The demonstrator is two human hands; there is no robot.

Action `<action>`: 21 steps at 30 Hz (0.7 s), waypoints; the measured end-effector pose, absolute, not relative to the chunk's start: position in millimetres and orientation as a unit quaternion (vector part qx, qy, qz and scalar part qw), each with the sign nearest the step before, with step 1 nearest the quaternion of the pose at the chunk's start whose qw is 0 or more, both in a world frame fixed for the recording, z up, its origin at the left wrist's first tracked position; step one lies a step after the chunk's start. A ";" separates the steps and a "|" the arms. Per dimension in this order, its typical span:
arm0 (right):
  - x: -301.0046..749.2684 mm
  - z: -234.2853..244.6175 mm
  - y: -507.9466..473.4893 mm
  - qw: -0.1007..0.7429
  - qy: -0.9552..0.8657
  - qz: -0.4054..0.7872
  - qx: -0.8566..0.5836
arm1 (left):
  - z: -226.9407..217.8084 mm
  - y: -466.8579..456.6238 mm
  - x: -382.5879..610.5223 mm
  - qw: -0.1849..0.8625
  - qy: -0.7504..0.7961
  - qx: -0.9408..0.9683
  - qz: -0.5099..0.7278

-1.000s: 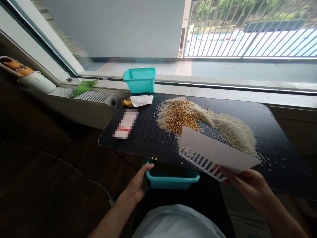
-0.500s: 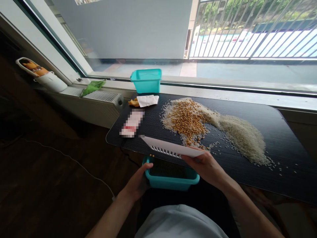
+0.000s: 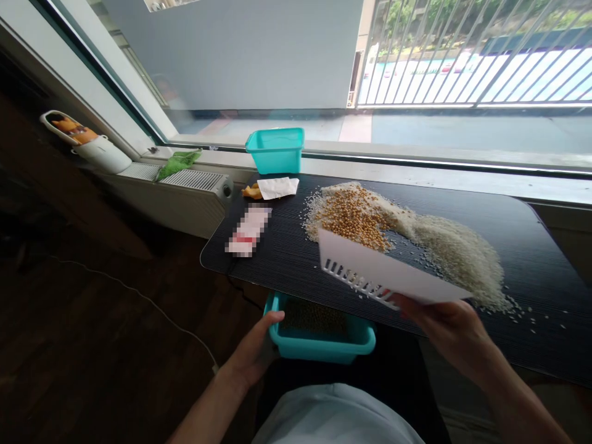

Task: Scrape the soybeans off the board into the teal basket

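My right hand [image 3: 444, 330] grips a white slotted plastic panel [image 3: 383, 274] and holds it tilted over the black table [image 3: 531, 246], just in front of a heap of yellow beans [image 3: 354, 213] mixed with white rice [image 3: 457, 253]. My left hand [image 3: 256, 348] holds the left rim of a teal tub [image 3: 319, 339] below the table's near edge. Beans lie inside that tub.
A second teal tub [image 3: 276, 150] stands on the window sill. A white paper [image 3: 277, 187], an orange scrap and a red-and-white packet [image 3: 248, 230] lie on the table's left part. A radiator [image 3: 185, 185] with a green cloth runs along the left. Loose rice grains scatter at the right.
My right hand swept the panel left to the table's edge above the tub, then carried it back right to the front of the bean heap. The beans at the edge are gone.
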State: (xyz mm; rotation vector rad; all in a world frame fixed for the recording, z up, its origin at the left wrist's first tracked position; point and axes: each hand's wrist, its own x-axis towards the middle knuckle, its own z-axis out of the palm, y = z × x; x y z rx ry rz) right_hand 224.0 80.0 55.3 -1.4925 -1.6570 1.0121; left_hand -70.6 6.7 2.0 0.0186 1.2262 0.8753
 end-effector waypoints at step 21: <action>254.6 55.9 56.6 0.389 -0.529 0.371 -0.656 | 1.9 15.8 -17.3 0.766 0.549 -0.023 0.332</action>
